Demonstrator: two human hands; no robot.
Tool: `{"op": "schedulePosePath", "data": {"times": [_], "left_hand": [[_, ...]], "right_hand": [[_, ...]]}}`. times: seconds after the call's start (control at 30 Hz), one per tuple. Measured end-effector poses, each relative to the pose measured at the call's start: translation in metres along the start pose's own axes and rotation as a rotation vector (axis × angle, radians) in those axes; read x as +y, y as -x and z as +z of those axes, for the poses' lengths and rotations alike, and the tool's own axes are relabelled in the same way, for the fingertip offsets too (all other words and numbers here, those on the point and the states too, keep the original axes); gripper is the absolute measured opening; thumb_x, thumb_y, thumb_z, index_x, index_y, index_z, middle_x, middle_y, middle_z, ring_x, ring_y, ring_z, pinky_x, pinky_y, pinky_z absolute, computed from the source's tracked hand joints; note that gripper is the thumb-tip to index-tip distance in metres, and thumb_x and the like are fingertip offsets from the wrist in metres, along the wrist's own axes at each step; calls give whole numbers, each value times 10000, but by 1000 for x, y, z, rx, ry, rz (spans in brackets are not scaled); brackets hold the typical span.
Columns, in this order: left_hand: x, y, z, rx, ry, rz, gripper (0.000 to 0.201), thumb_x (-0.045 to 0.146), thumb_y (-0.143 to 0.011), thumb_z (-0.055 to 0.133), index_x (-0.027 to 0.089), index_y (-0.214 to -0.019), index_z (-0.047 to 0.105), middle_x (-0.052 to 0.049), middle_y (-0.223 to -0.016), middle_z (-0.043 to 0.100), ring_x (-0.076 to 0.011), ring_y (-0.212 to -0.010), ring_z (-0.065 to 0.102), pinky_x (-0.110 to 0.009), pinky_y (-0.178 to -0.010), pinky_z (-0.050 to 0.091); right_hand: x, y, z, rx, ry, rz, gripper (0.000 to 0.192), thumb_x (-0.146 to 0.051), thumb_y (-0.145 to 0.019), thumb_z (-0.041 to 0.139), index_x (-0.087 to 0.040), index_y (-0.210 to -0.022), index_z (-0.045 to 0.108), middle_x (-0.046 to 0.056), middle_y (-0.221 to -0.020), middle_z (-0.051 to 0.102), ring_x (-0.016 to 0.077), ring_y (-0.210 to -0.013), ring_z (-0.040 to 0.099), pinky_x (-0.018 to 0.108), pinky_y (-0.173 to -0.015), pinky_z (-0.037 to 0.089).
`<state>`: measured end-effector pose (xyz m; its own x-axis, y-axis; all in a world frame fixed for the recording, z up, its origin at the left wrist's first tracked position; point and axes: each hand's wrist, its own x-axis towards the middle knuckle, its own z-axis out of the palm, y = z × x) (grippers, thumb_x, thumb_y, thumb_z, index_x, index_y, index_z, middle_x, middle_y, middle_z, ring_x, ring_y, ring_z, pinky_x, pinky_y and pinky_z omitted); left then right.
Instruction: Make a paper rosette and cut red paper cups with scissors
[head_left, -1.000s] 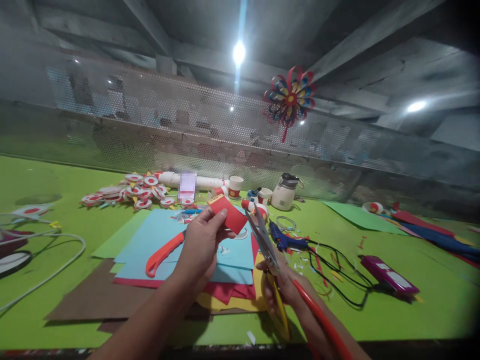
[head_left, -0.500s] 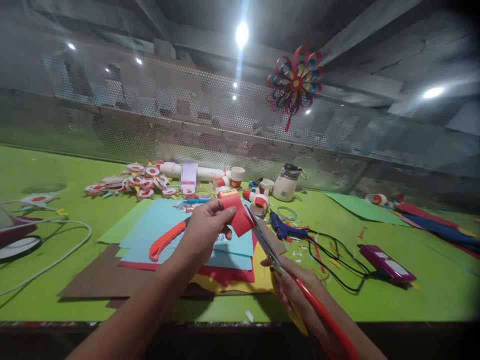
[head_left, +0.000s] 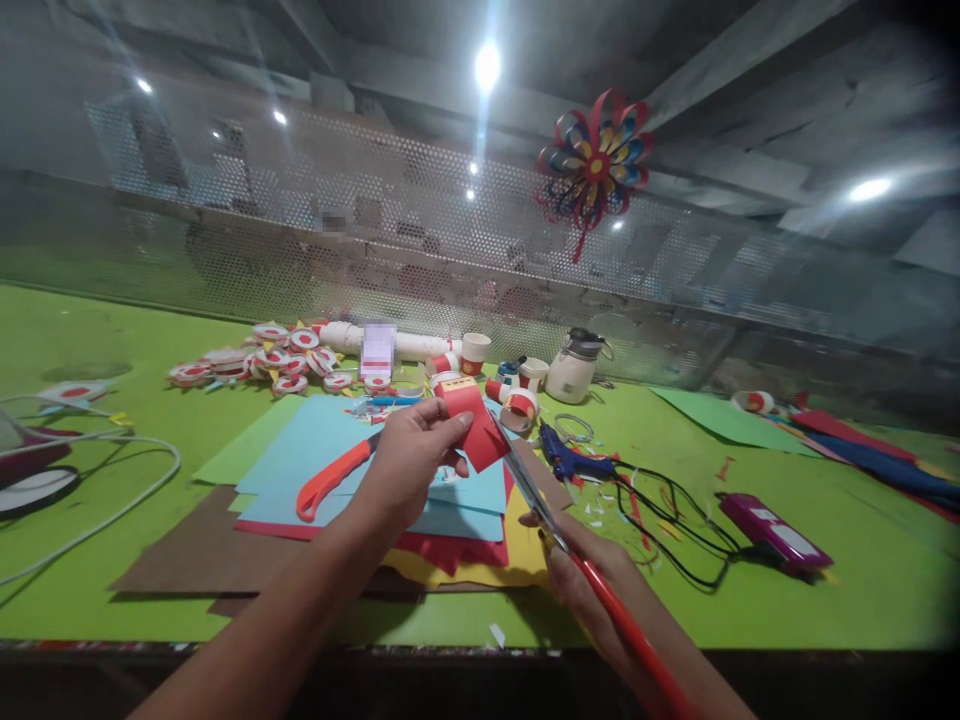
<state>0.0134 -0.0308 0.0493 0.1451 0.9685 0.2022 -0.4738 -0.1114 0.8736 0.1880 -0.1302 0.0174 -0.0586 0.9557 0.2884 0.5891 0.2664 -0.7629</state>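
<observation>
A small red piece of paper [head_left: 478,440] is pinched between the thumb and fingers of my left hand [head_left: 420,450], held above the stacked coloured sheets. My right hand [head_left: 589,570] grips a pair of scissors [head_left: 536,500] with red handles. The blades point up and away, and their tips meet the right edge of the red paper. Light blue sheets [head_left: 300,450] lie beneath, over red, yellow and brown ones. An orange-handled cutter [head_left: 334,480] rests on the blue sheets, partly hidden behind my left hand.
A blue glue gun [head_left: 574,455] with black cable lies at right, near a purple device [head_left: 776,532]. Paper cups [head_left: 475,350] and a bottle [head_left: 574,368] stand behind. Red-and-white discs [head_left: 274,358] are piled back left. A white cable [head_left: 150,475] curves at left.
The scissor blades and handles have closed together at the edge of the red paper, with my right hand tightening. My left hand holds the paper in nearly the same place.
</observation>
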Motion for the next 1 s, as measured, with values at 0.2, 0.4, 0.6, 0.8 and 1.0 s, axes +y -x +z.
{"op": "schedulePosePath", "data": {"times": [0.2,0.4,0.6,0.8,1.0], "left_hand": [[3,1,0,-16,-15,9,165,201,-643,711,92,-766,691,-50,-618,655,-111,-457,543,-212,-364,444],[2,1,-1,-24,-14,14,175,213,-645,711,95,-772,691,-78,-662,677,-121,-473,565,-217,-381,475],[3,2,-2,-38,-19,11,144,214,-643,711,99,-720,673,-68,-647,665,-122,-484,568,-218,-386,486],[3,0,-3,-62,-27,-7,215,215,-642,710,80,-807,680,-53,-618,647,-122,-476,556,-235,-390,491],[1,0,-6,-85,-32,-19,229,232,-659,703,79,-823,660,-29,-608,630,-115,-469,545,-234,-382,479]], "right_hand": [[6,0,2,-15,-52,0,589,-650,-818,373,-163,-1009,643,-19,-565,433,125,-490,395,240,-467,318],[10,0,3,-36,-53,48,590,-646,-818,381,-158,-1042,624,-32,-536,380,121,-470,360,233,-441,285],[10,1,3,-30,-61,13,592,-640,-831,358,-158,-1039,632,-32,-518,386,121,-459,361,237,-443,286],[7,1,1,-61,-41,16,590,-639,-838,355,-155,-1041,624,-22,-575,414,119,-498,377,231,-465,306],[0,2,-4,-133,-49,-1,567,-602,-877,332,-142,-1070,602,-26,-564,409,115,-501,389,224,-472,312]]}}
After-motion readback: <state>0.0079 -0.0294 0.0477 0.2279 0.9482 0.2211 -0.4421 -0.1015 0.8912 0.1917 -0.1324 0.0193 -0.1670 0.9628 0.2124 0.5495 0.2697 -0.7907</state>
